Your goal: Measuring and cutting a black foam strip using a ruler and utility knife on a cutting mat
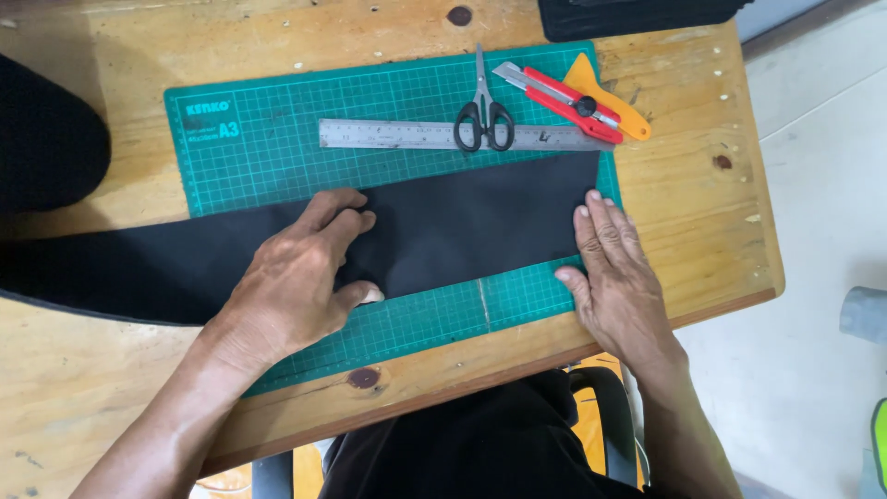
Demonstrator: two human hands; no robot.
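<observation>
- Left hand, centre frame: fingers curled, palm pressing flat on the black strip; nothing pinched.
- Right hand, right of centre: fingers extended, holding down the strip's end on the green cutting mat.
- Upper frame: steel ruler, scissors, red utility knife.
- Risk: uneven pressure may skew the strip off the mat's grid.

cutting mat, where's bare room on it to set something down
The cutting mat is bare at its upper left, between its top edge and the steel ruler, and along the near strip between the left hand and right hand. It is crowded at the upper right, with scissors and utility knife. The black strip covers the middle.
</observation>
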